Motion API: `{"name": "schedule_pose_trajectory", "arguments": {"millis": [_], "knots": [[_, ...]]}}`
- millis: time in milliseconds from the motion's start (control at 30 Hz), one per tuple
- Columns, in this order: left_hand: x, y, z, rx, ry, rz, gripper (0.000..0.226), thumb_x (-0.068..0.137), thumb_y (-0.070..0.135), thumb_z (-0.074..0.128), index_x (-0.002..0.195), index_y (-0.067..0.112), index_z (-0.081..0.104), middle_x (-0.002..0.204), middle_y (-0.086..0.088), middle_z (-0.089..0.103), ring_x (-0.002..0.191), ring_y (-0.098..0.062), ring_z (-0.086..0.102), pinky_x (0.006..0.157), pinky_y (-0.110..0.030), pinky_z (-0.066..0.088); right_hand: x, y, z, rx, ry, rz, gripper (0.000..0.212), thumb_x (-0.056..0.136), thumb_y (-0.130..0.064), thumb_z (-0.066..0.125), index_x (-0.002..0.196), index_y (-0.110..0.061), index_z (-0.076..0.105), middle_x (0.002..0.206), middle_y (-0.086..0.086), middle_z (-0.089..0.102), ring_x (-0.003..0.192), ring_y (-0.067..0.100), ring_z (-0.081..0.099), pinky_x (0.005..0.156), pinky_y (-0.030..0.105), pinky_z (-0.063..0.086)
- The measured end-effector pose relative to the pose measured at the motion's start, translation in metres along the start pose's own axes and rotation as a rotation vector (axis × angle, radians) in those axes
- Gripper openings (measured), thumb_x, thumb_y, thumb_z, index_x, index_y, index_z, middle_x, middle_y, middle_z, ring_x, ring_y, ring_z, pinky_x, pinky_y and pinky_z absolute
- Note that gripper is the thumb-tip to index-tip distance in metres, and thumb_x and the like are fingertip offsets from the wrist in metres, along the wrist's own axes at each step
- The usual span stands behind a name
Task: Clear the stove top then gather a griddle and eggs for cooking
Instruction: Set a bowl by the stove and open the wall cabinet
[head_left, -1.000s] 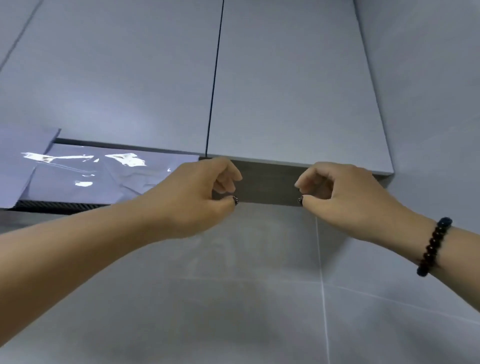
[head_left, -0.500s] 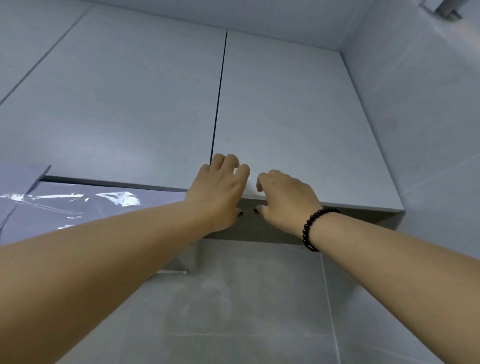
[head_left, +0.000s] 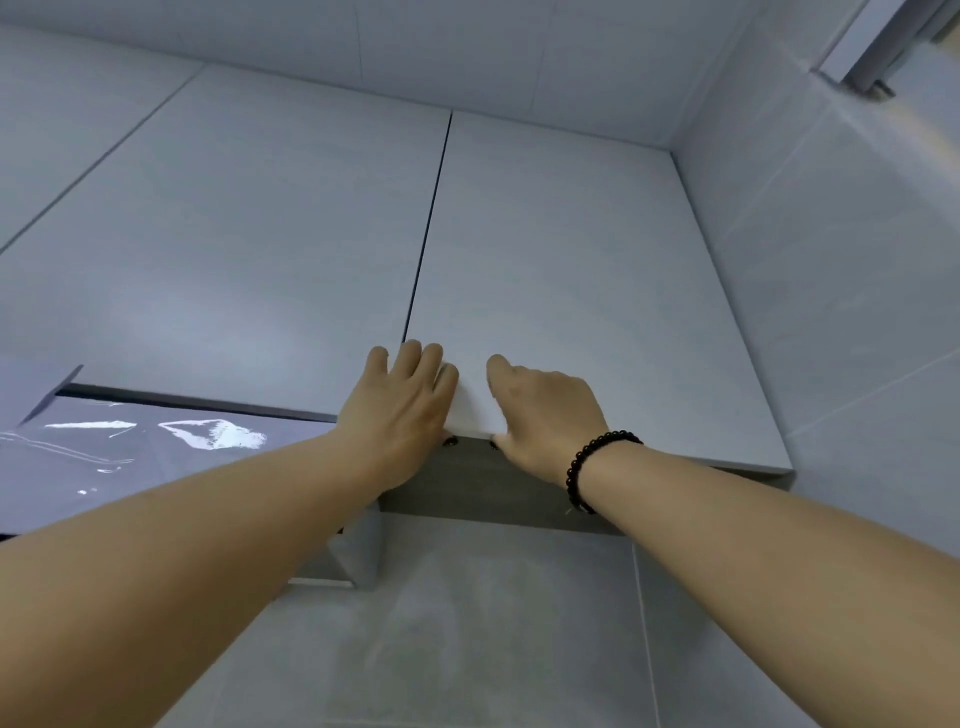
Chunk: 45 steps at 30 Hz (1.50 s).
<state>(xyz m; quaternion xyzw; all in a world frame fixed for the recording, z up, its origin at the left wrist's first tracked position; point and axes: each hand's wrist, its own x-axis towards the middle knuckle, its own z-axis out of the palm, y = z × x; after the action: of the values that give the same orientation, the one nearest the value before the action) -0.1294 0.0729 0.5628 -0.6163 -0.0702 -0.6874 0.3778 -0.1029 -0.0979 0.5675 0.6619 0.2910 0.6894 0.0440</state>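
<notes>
Head view looks up past two raised forearms: the left hand (head_left: 402, 410) and right hand (head_left: 545, 415) each pinch the bottom edge of the right cabinet door (head_left: 561, 291), fingers on its face, thumbs beneath, likely to pull it open. Neither griddle nor eggs shows; presumably behind that door.

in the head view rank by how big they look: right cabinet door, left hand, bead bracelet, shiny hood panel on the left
1. right cabinet door, clearly the largest.
2. shiny hood panel, partly cut off by the frame edge and the forearm.
3. left hand.
4. bead bracelet, the smallest.
</notes>
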Motion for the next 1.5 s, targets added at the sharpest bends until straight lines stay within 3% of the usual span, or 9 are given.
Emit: {"name": "schedule_pose_trajectory", "arguments": {"millis": [133, 300, 533, 733, 833, 1033, 1167, 1333, 1500], "knots": [[-0.002, 0.003, -0.005, 0.054, 0.041, 0.051, 0.084, 0.059, 0.042, 0.081, 0.123, 0.004, 0.04, 0.11, -0.013, 0.06, 0.103, -0.032, 0.057, 0.074, -0.043, 0.044, 0.0, 0.001, -0.008, -0.026, 0.051, -0.117, 0.033, 0.085, -0.012, 0.058, 0.114, -0.012, 0.042, 0.077, 0.0, 0.051, 0.062, 0.023, 0.042, 0.048, 0.027, 0.024], [-0.004, -0.01, -0.025, 0.087, 0.149, 0.148, 0.075, 0.071, 0.04, 0.072, 0.131, 0.008, 0.04, 0.129, -0.016, 0.051, 0.114, -0.036, 0.053, 0.083, -0.047, 0.044, -0.013, 0.013, -0.016, 0.071, 0.248, -0.187, 0.045, 0.056, -0.01, 0.079, 0.082, -0.015, 0.044, 0.048, -0.006, 0.037, 0.039, 0.017, 0.027, 0.038, 0.016, 0.008], [0.015, -0.021, -0.083, -0.053, 0.526, 0.161, 0.041, 0.091, 0.031, 0.059, 0.124, 0.01, 0.044, 0.137, -0.016, 0.041, 0.122, -0.035, 0.047, 0.091, -0.049, 0.043, -0.043, 0.045, -0.048, 0.242, 0.7, -0.221, 0.03, 0.063, -0.005, 0.079, 0.066, -0.011, 0.049, 0.048, -0.005, 0.041, 0.039, 0.016, 0.032, 0.041, 0.025, 0.034], [0.034, -0.009, -0.131, -0.468, 0.703, 0.028, 0.067, 0.085, 0.047, 0.061, 0.134, 0.016, 0.027, 0.142, -0.014, 0.024, 0.128, -0.033, 0.04, 0.105, -0.047, 0.04, -0.06, 0.063, -0.066, 0.281, 0.882, -0.149, 0.025, 0.075, -0.02, 0.077, 0.085, -0.012, 0.055, 0.063, -0.004, 0.05, 0.056, 0.007, 0.038, 0.053, 0.028, 0.044], [0.041, 0.002, -0.147, -0.664, 0.672, -0.059, 0.083, 0.082, 0.051, 0.063, 0.141, 0.016, 0.016, 0.151, -0.016, 0.019, 0.139, -0.03, 0.033, 0.113, -0.043, 0.032, -0.062, 0.069, -0.069, 0.398, 0.879, -0.055, 0.032, 0.08, -0.021, 0.067, 0.105, -0.014, 0.048, 0.088, 0.001, 0.055, 0.076, 0.013, 0.051, 0.068, 0.033, 0.051], [0.056, 0.027, -0.17, -0.737, 0.596, -0.08, 0.088, 0.09, 0.067, 0.033, 0.149, 0.014, -0.004, 0.159, -0.013, 0.021, 0.137, -0.018, 0.028, 0.113, -0.013, 0.007, -0.083, 0.083, -0.069, 0.577, 0.812, 0.151, 0.045, 0.085, -0.016, 0.059, 0.129, -0.014, 0.046, 0.125, -0.003, 0.046, 0.113, 0.007, 0.047, 0.092, 0.032, 0.052], [0.079, 0.053, -0.192, -0.843, 0.645, 0.003, 0.088, 0.093, 0.06, 0.037, 0.15, 0.006, -0.002, 0.157, 0.001, 0.013, 0.136, -0.006, 0.028, 0.113, -0.013, 0.015, -0.098, 0.108, -0.08, 0.553, 0.82, 0.193, 0.047, 0.088, -0.01, 0.061, 0.133, -0.012, 0.047, 0.127, -0.003, 0.052, 0.115, 0.007, 0.052, 0.091, 0.029, 0.054], [0.112, 0.105, -0.231, -1.237, 0.5, 0.129, 0.085, 0.094, 0.051, 0.047, 0.147, 0.04, -0.018, 0.161, 0.018, -0.004, 0.145, -0.003, 0.02, 0.109, -0.013, 0.021, -0.115, 0.133, -0.104, 0.485, 0.875, 0.22, 0.044, 0.092, -0.021, 0.046, 0.134, -0.009, 0.047, 0.122, 0.008, 0.06, 0.11, 0.013, 0.057, 0.096, 0.02, 0.046], [0.143, 0.159, -0.263, -1.485, 0.354, 0.186, 0.077, 0.098, 0.041, 0.047, 0.148, 0.043, -0.011, 0.159, 0.026, 0.0, 0.145, 0.006, 0.005, 0.114, -0.023, 0.017, -0.132, 0.157, -0.118, 0.594, 0.9, 0.374, 0.047, 0.093, -0.013, 0.061, 0.137, -0.014, 0.044, 0.124, 0.005, 0.062, 0.114, 0.016, 0.062, 0.092, 0.04, 0.055]]}}
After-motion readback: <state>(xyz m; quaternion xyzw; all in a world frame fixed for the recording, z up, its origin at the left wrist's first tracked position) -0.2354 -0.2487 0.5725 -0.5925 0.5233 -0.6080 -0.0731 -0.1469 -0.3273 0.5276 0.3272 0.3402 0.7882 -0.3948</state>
